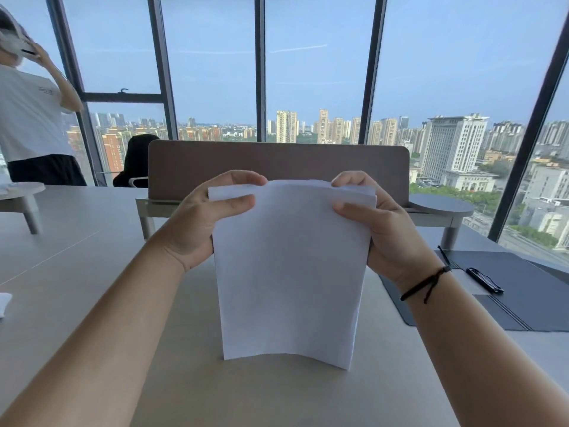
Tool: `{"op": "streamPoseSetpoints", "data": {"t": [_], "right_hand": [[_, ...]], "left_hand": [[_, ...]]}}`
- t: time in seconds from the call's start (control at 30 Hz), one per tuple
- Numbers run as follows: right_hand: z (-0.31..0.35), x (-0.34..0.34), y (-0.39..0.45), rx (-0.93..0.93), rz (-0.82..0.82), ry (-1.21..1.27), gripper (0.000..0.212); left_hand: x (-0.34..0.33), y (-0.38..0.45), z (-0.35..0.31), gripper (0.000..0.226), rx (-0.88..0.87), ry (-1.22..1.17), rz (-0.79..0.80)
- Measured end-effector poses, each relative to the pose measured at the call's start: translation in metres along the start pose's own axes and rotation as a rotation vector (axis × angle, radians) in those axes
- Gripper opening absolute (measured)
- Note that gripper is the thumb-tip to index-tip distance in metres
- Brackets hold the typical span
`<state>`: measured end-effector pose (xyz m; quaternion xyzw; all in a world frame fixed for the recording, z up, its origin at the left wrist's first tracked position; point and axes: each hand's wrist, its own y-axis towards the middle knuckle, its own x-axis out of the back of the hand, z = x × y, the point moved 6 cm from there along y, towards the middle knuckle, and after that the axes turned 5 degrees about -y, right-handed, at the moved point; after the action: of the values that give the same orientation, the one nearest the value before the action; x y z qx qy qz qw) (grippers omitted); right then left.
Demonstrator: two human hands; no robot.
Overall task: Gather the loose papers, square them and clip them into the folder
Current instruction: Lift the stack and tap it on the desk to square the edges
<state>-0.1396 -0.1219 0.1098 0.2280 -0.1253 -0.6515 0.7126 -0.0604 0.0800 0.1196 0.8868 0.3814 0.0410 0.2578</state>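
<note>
table: just the task stuff near its middle and right edge
folder: lying open by the right edge, nothing clipped in yet
papers: gathered, standing on their bottom edge mid-table, squaring looks underway
left hand / right hand: each grip clamped on a top corner of the papers

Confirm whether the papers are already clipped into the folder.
No: both hands hold the paper stack upright on the table, while the folder lies apart at right.

Smooth beige desk carries an upright white paper stack standing on its lower edge, and an open dark grey folder at right, well apart.
</note>
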Motion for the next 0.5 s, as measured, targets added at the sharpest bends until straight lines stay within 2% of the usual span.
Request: {"op": "streamPoseSetpoints", "data": {"t": [0.2, 0.4, 0.5], "right_hand": [[-0.015, 0.013, -0.005, -0.037, -0.095, 0.029, 0.032], [-0.022, 0.018, -0.011, -0.051, -0.161, -0.055, 0.042], [-0.040, 0.023, -0.021, -0.081, -0.261, -0.105, 0.031]], "left_hand": [[0.004, -0.003, 0.008, 0.033, 0.030, -0.011, -0.018], [0.011, -0.001, 0.008, 0.019, -0.020, -0.035, -0.115], [0.014, -0.004, 0.016, 0.026, -0.018, -0.037, -0.138]]}}
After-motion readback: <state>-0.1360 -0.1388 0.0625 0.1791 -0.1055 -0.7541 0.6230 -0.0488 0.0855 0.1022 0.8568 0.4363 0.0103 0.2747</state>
